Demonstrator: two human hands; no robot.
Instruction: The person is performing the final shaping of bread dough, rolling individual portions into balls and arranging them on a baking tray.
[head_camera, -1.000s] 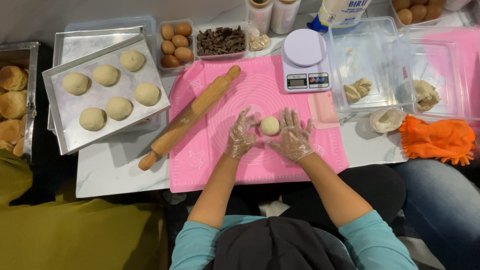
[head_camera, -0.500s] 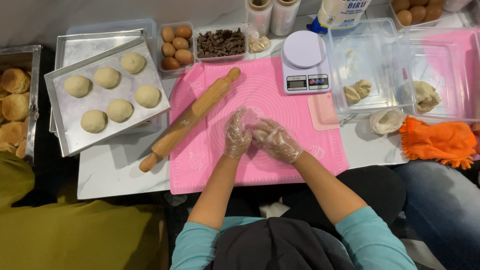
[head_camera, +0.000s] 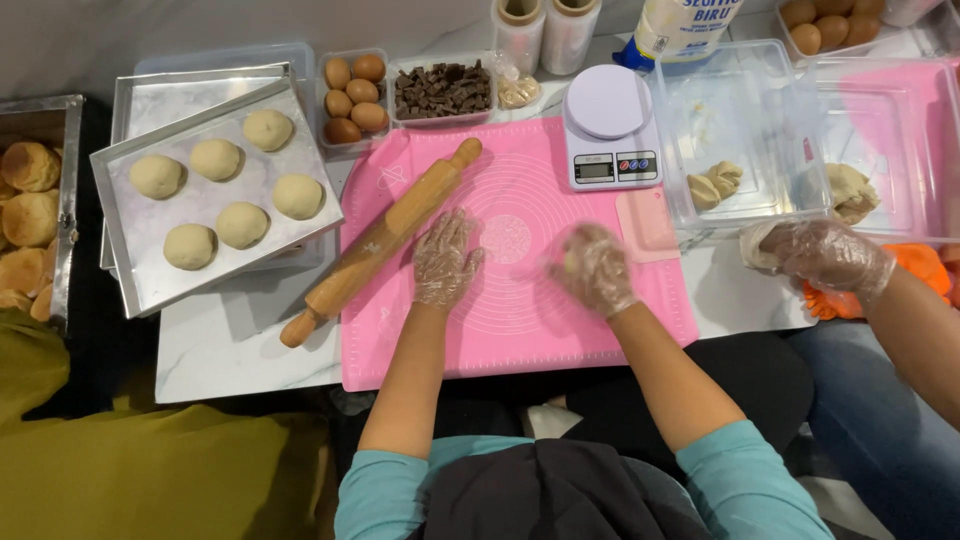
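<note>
Both my hands wear clear plastic gloves over a pink silicone mat (head_camera: 520, 330). My left hand (head_camera: 445, 258) lies flat on the mat with fingers spread and nothing in it, just right of a wooden rolling pin (head_camera: 380, 243). My right hand (head_camera: 597, 268) is blurred, curled around a small pale dough ball (head_camera: 567, 263) right of the mat's middle.
A metal tray (head_camera: 140, 290) with several dough balls stands at the left. Eggs (head_camera: 353, 85), chocolate pieces (head_camera: 442, 90) and a white scale (head_camera: 609, 125) line the back. Clear tubs (head_camera: 745, 110) hold dough at the right. Another person's gloved hand (head_camera: 825, 255) rests by them.
My hands, cupped together on the dough ball at mid-mat, have parted. The right hand carried the dough to the right, and another person's gloved hand came in at the right.
</note>
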